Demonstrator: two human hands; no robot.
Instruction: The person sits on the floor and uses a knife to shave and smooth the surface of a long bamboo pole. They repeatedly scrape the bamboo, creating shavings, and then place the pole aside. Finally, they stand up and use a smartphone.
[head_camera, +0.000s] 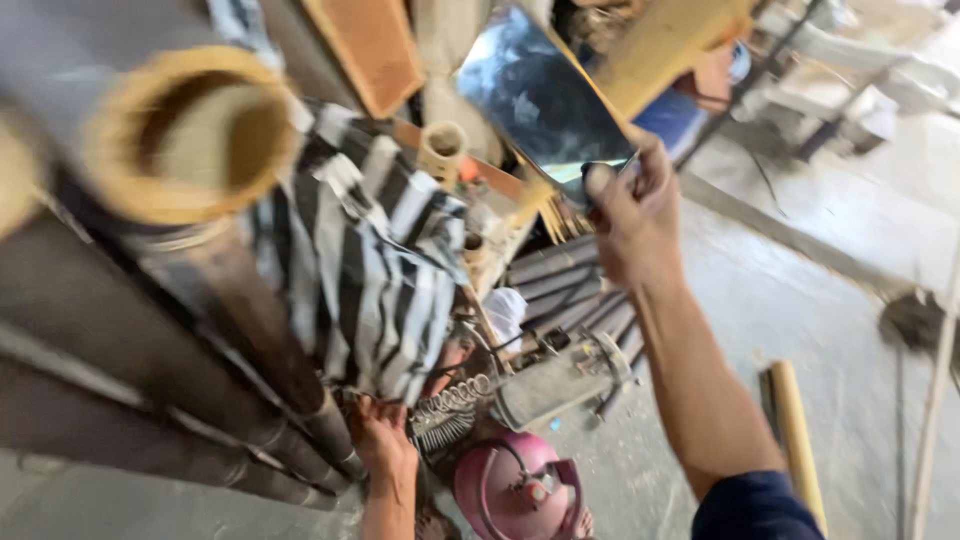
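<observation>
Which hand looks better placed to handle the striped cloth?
Probably the left hand: it is right under the striped cloth. The right hand is raised off to the side, gripping a small dark object.

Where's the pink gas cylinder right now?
In the head view, the pink gas cylinder sits at the bottom centre on the concrete floor, just right of the left hand and below the coiled spring.

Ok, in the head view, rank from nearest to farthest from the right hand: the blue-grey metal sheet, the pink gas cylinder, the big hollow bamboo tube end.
1. Blue-grey metal sheet: touching the right hand, just above it.
2. Pink gas cylinder: well below, bottom centre.
3. Big hollow bamboo tube end: far across at upper left.
</observation>
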